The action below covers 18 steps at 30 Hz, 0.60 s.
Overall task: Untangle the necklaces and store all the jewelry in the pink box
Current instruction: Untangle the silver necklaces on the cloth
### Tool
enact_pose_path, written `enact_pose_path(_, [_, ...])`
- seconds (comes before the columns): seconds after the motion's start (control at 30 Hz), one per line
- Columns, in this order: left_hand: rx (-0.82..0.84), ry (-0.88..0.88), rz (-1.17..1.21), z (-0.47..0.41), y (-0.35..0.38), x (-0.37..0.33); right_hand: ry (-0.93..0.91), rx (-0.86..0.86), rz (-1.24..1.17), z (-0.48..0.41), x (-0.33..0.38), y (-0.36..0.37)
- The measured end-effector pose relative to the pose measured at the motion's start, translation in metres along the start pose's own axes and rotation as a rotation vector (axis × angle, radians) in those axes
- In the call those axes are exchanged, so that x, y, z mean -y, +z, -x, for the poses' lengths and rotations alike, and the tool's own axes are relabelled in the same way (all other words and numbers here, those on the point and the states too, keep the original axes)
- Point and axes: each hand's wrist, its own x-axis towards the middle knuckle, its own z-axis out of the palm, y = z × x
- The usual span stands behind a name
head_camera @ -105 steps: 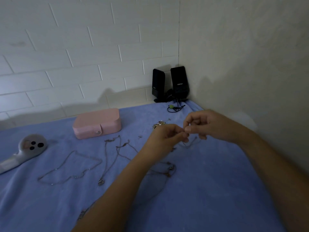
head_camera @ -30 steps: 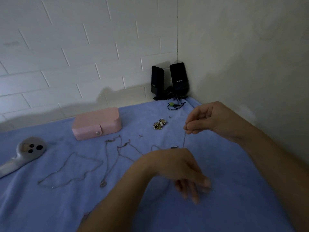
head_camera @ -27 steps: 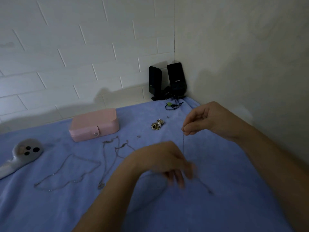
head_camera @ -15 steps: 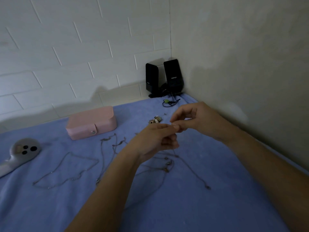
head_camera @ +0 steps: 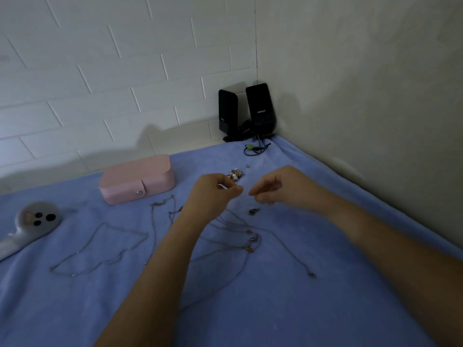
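The closed pink box (head_camera: 136, 180) sits at the back left of the blue blanket. My left hand (head_camera: 213, 194) and my right hand (head_camera: 283, 187) hover close together above the blanket, each pinching a very thin necklace chain that I can barely see. A dark oval pendant (head_camera: 253, 211) shows just below the gap between them. Under my left wrist lies a tangle of necklaces (head_camera: 246, 237), with one strand (head_camera: 300, 261) running off to the right. Two separate necklaces, a wide loop (head_camera: 100, 249) and a narrow one (head_camera: 160, 214), lie to the left. A small jewelry pile (head_camera: 235, 174) rests behind my hands.
Two black speakers (head_camera: 246, 111) stand in the wall corner, with a coiled cable (head_camera: 254, 149) in front of them. A white handheld device (head_camera: 32, 221) lies at the far left. Walls close off the back and right sides of the blanket (head_camera: 325, 309).
My left hand dropped to the blanket while the right held a chain up. Then the left hand rose to meet the right, and both now sit slightly apart, pinching.
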Motion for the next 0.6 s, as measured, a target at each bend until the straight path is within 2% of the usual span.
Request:
enact_pose_path(0.1, [-0.029,0.024,-0.008,0.001,-0.007,-0.001,-0.128,0.070,0.326,-0.001,-0.004,0.010])
enact_pose_path(0.2, [-0.013,0.017,0.050,0.001,-0.015,-0.002,-0.187,0.150,0.419,-0.001,-0.002,0.017])
enact_pose_path(0.37, [0.136,-0.002,0.232,0.008,-0.023,-0.009,-0.162,0.139,0.456,0.000,-0.003,0.018])
enact_pose_path(0.47, [0.219,0.040,0.273,0.012,-0.024,-0.014,-0.167,0.077,0.375,0.002,0.000,0.018])
enact_pose_path(0.53, [0.270,0.112,0.261,0.017,-0.025,-0.019,-0.153,-0.004,0.208,0.002,0.009,0.013])
enact_pose_path(0.6, [0.253,0.207,0.215,0.021,-0.027,-0.024,-0.093,-0.053,-0.042,0.003,0.018,0.007])
